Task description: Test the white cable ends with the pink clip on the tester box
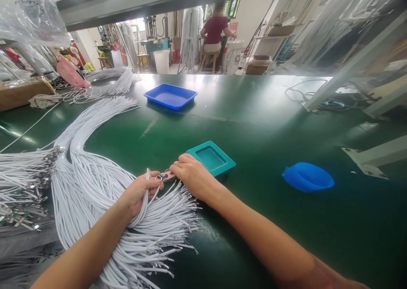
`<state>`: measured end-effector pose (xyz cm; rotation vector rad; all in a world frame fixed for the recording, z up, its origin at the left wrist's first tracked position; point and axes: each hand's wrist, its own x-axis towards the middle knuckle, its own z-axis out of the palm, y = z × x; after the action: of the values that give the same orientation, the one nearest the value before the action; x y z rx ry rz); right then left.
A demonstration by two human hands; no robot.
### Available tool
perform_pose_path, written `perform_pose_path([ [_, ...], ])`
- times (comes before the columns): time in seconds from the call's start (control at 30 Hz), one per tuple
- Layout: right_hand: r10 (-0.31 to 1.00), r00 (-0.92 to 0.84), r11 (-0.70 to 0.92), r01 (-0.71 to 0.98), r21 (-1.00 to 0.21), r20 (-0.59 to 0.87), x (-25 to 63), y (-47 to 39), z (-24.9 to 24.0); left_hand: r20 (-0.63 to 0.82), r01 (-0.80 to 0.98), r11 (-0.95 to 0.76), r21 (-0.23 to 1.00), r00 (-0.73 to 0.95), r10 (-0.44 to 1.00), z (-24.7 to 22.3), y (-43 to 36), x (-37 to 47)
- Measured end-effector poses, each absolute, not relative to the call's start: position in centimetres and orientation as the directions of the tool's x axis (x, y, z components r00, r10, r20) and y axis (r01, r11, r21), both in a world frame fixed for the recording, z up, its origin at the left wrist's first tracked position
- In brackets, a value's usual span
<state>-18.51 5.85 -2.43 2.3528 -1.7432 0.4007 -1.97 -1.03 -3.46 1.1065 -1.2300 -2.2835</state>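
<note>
My left hand (141, 193) is closed round a few white cables (144, 206), pinching them between thumb and fingers near their ends. My right hand (192, 173) is closed on a small pinkish flat piece with holes (168, 175), whose exact kind I cannot make out. That piece meets the cable ends at my left fingertips. Beneath both hands spreads a big bundle of white cables (92, 174), its stripped-looking ends fanned towards the right. Just beyond my right hand stands a teal tray (224, 158), partly covered by the hand.
A blue tray (171, 97) sits farther back on the green table (254, 132). A blue rounded object (308, 177) lies at right, near white metal supports (365, 157). More cables with connectors (28, 187) lie at left, and a pink fan-like object (71, 72) behind. A person (214, 30) sits in the background.
</note>
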Motion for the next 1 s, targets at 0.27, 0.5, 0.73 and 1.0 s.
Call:
perform_pose_path([
  [0.27,-0.897,0.292,-0.294,-0.955,0.046,0.333,-18.6,6.3,-2.3,-0.479,-0.088,-0.558,0.825,-0.632,-0.609,-3.6,-1.1,-2.3],
  [0.5,-0.832,-0.191,0.202,-0.979,-0.036,0.521,-19.8,6.1,-3.1,-0.499,-0.079,-0.589,0.804,-0.629,-0.596,-3.5,-1.1,-2.1],
  [0.73,-0.836,-0.225,0.184,-0.974,-0.131,0.5,-20.2,6.1,-3.5,-0.463,-0.041,-0.567,0.823,-0.628,-0.626,-3.4,-1.1,-1.0],
  [1.0,-0.834,-0.206,-0.14,-0.818,-0.558,0.511,-18.0,7.8,-0.2,-0.313,-0.065,-0.425,0.903,-0.776,-0.547,-2.4,0.0,0.6],
])
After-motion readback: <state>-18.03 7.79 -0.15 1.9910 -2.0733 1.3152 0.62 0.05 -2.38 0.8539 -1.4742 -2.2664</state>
